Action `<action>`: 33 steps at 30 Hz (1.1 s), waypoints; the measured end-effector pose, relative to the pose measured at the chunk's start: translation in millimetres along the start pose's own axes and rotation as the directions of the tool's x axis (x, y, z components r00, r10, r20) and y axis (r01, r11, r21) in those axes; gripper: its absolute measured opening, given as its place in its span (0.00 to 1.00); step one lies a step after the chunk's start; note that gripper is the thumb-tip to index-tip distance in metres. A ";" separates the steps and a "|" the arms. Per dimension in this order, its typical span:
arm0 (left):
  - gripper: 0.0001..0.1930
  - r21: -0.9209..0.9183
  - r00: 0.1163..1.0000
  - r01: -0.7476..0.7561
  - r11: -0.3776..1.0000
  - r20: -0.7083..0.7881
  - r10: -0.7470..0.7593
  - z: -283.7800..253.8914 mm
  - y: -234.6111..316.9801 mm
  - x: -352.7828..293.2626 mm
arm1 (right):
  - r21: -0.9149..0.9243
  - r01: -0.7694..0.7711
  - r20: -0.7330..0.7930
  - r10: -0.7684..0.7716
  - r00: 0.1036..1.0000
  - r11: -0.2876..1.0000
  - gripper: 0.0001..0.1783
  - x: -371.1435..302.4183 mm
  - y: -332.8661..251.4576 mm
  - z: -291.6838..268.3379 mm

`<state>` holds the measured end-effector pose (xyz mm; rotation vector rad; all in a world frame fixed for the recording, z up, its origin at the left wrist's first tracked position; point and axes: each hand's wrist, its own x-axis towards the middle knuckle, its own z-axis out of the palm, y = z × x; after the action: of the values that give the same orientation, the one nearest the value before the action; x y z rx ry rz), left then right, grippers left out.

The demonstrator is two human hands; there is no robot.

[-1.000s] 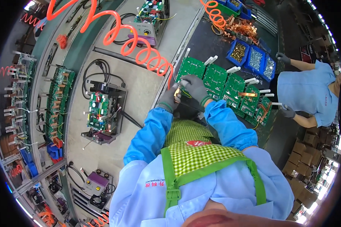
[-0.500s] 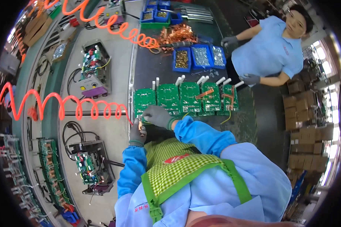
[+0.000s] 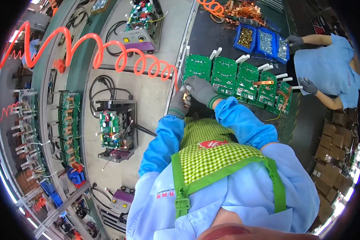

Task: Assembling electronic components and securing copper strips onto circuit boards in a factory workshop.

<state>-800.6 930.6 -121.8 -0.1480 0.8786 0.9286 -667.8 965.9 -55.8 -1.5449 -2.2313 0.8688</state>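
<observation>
Far left: racks of green circuit boards (image 3: pixel 68 124) stand along the curved grey-green conveyor edge (image 3: pixel 78 76). A bright orange coiled air hose (image 3: pixel 104 52) loops across the pale grey worktop (image 3: pixel 152 100) from the left toward the middle, ending just beside the hands. Below it, an open black test fixture with a green board inside (image 3: pixel 114 130) sits on the worktop, black cables curling above it.

Centre: both hands wear grey knit gloves, blue sleeves behind them. The left hand (image 3: pixel 179 105) is curled shut around a small yellowish tool (image 3: pixel 185 96), which shows only as a sliver between the gloves; what kind of tool it is cannot be told. The right hand (image 3: pixel 201 89) lies over it, fingers bent, touching the left hand and the near edge of the leftmost board. The two hands are pressed together.

Right of centre: a row of green circuit boards with white connector tabs (image 3: pixel 244 82) lies side by side on the dark mat (image 3: pixel 212 36), running right from the hands. Copper-coloured strips (image 3: pixel 265 83) sit on the boards toward the right end. Farther off, three blue plastic bins of small metal parts (image 3: pixel 262 40) stand in a line.

Far right: a second person in a blue shirt (image 3: pixel 328 74), with grey-gloved hands near the bins and near the right end of the row.
</observation>
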 end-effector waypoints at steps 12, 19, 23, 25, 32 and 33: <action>0.11 -0.101 0.999 0.040 0.994 0.013 -0.039 -6.2 1.9 -0.2 | -0.001 0.102 -0.057 -0.101 0.993 0.995 0.10 -3.2 11.3 18.9; 0.11 -0.068 0.999 -0.033 0.997 0.041 0.036 2.2 -3.4 -7.1 | -0.192 0.033 0.024 -0.029 0.999 0.981 0.10 0.1 3.4 16.6; 0.13 0.062 0.994 -0.074 0.995 -0.077 0.079 2.2 -0.2 -5.9 | -0.322 -0.010 0.090 0.041 0.995 0.947 0.09 4.2 -11.2 9.3; 0.13 0.062 0.992 -0.047 0.997 -0.118 0.054 7.7 1.3 -8.1 | -0.319 -0.032 0.057 0.053 0.997 0.947 0.09 4.1 -10.3 10.7; 0.13 -0.053 1.000 -0.015 0.998 -0.027 0.014 -6.9 -0.4 3.4 | -0.284 0.015 0.036 -0.005 0.999 0.959 0.10 4.5 0.6 13.8; 0.13 -0.053 0.999 -0.014 0.999 -0.032 0.012 -6.1 0.2 3.1 | -0.281 0.014 0.038 -0.003 0.999 0.960 0.10 5.2 1.1 13.9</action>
<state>-803.6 929.8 -128.0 -0.2031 0.8852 0.9644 -676.5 966.6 -67.7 -1.6472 -2.4739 0.6010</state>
